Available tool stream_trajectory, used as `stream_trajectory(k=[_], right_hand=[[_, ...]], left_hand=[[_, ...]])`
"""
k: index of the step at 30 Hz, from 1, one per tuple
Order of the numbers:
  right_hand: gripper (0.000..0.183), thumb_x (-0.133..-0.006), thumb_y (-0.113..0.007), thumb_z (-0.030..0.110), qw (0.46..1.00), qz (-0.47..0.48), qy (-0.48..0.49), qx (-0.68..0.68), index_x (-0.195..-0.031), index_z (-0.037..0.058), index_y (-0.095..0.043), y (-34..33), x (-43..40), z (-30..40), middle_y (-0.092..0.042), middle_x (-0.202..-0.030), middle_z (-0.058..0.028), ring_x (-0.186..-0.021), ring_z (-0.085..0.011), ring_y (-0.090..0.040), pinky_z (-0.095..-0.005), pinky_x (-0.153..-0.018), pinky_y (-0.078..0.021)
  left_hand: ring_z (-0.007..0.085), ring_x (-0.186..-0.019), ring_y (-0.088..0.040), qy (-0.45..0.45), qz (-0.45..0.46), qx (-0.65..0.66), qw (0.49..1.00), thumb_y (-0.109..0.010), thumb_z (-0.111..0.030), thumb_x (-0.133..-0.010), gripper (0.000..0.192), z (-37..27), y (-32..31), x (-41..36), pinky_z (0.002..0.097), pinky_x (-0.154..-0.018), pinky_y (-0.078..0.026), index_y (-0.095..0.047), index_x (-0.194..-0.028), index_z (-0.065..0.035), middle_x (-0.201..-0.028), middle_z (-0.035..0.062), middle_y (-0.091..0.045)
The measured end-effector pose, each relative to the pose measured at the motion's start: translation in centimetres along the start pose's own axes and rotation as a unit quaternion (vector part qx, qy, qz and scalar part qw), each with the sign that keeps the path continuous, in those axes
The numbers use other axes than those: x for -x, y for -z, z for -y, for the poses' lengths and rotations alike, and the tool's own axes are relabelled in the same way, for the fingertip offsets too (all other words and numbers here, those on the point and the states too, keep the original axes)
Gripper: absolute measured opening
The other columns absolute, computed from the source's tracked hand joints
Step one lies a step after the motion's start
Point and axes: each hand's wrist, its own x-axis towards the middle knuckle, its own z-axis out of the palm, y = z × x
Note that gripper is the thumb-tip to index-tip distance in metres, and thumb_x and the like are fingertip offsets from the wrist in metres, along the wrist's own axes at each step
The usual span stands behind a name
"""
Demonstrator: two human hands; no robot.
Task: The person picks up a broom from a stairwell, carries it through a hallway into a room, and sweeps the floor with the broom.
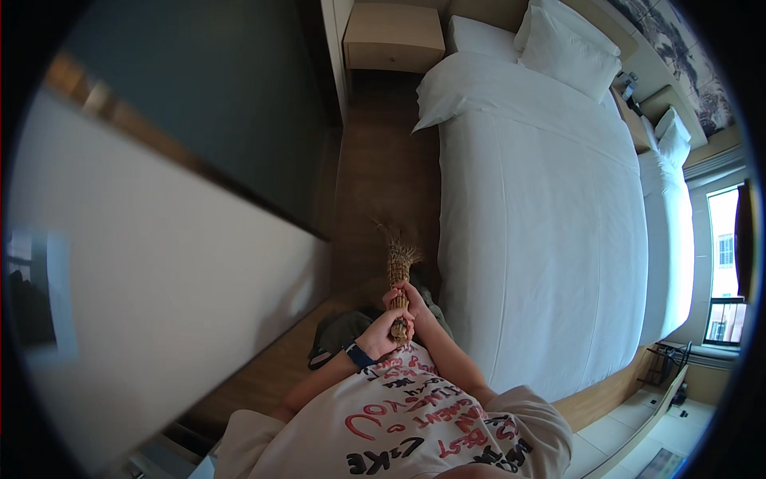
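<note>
A bundled straw hand broom (399, 269) points away from my body over the brown floor, its frayed bristles at the far end. Around its handle, close to the butt end, my left hand (382, 333) is closed, with a dark blue band on the wrist. My right hand (409, 299) grips the same handle just above it, nearer the bristles. The fingers of both hands partly hide the handle. The bristle tips look slightly blurred.
A bed with a white duvet (538, 227) stands close on the right, a second bed (667, 239) beyond it. A wooden nightstand (395, 30) is at the top. A pale wall panel (179, 251) borders the left side. Dark wood floor (383, 161) runs between.
</note>
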Motion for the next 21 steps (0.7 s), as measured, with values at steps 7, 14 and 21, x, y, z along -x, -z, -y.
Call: stream_trajectory(k=[7,14,21], right_hand=[[0.019,-0.063,-0.043,0.005,0.995,-0.01,-0.029,0.097,-0.048,0.0076,-0.033,-12.0,-6.2,9.7,-0.039,-0.045,-0.0018,-0.042,-0.0116,-0.041,-0.0199,-0.042,-0.038],[0.021,-0.066,-0.043,0.006,0.99,-0.042,-0.083,0.109,-0.048,0.0053,-0.033,-23.1,-8.0,16.3,-0.041,-0.048,-0.0033,-0.043,-0.0104,-0.043,-0.0193,-0.043,-0.0401],[0.014,-0.066,-0.044,0.005,0.982,-0.05,-0.044,0.177,-0.055,0.0044,-0.036,-32.9,-13.4,22.6,-0.039,-0.048,-0.0017,-0.044,-0.0092,-0.042,-0.0192,-0.044,-0.0394]], left_hand=[[0.0088,-0.047,-0.043,0.005,0.043,0.146,0.988,-0.047,-0.004,-0.067,0.008,-11.8,-7.8,-7.3,0.0171,-0.043,-0.037,-0.038,-0.066,-0.0031,-0.054,0.0012,-0.041],[0.009,-0.048,-0.041,-0.072,0.075,0.175,0.979,-0.045,-0.006,-0.068,0.008,-18.1,-14.4,-12.8,0.0181,-0.045,-0.037,-0.039,-0.064,-0.0026,-0.055,0.001,-0.04],[0.0095,-0.051,-0.039,-0.089,0.11,0.176,0.974,-0.042,-0.006,-0.069,0.009,-28.5,-18.7,-17.7,0.02,-0.047,-0.035,-0.037,-0.061,-0.0048,-0.057,0.0012,-0.037]])
